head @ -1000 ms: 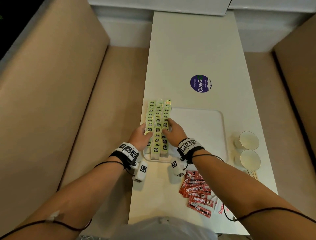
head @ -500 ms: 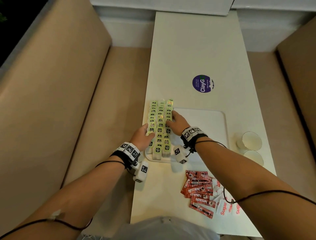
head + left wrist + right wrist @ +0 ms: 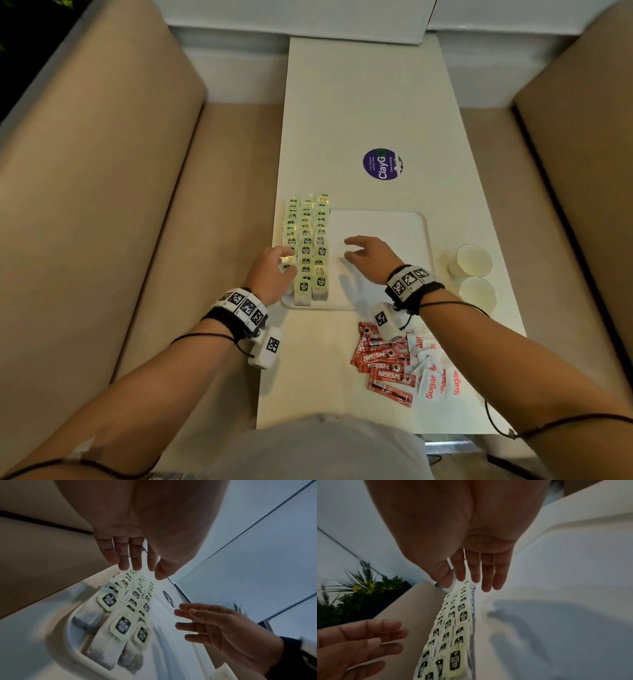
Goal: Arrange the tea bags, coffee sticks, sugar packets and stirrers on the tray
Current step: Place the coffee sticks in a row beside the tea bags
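Three rows of tea bags with pale green tags fill the left side of the white tray; the same tea bags show in both wrist views. My left hand hovers at the rows' left edge, fingers straight and empty. My right hand is lifted over the bare middle of the tray, fingers spread and holding nothing. Red coffee sticks and white sugar packets lie on the table in front of the tray. Stirrers are not clearly visible.
Two paper cups stand right of the tray near the table edge. A purple round sticker lies on the white table beyond the tray. Beige bench seats flank the table on both sides.
Both hands have come off the tea bag rows. The right hand moved right, over the bare tray; the left hand pulled back to the rows' left edge.
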The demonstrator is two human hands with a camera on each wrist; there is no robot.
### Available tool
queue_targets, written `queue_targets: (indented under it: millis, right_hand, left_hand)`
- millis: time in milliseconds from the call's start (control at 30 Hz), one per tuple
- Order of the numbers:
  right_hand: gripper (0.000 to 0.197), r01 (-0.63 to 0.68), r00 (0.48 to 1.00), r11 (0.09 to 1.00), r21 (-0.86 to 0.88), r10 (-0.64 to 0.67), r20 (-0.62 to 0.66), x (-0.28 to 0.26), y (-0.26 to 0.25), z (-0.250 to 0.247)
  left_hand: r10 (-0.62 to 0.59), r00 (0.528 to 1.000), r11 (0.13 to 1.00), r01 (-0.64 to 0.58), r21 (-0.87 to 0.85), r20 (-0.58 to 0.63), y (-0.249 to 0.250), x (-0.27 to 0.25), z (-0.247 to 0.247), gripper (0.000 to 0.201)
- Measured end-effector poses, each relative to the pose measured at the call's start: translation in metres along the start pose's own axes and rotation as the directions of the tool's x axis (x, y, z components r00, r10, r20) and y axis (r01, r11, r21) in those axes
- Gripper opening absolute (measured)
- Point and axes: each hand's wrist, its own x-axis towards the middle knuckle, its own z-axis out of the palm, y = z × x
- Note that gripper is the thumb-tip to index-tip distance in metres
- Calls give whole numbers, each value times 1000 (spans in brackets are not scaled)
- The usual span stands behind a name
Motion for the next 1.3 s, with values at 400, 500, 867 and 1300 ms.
queue_targets:
  millis: [400, 500, 867, 1300]
  right_hand:
    - [38, -47, 998, 985, -167, 53, 34, -107, 57, -23]
    - [37, -58, 995, 980, -190, 72, 64, -119, 74, -24]
    - [41, 23, 977, 950, -310, 44, 208, -136, 100, -30]
    - [27, 171, 939, 848, -501, 13, 343, -117, 107, -9]
  left_hand:
    - [136, 953, 990, -141, -4, 271, 35, -41, 49, 19]
    - [138, 932, 985, -164, 51, 335, 45, -48, 65, 21]
    - [75, 895, 935, -216, 280, 440, 72, -61, 123, 34]
    - [31, 902, 767, -298, 569, 431, 82, -63, 165, 49]
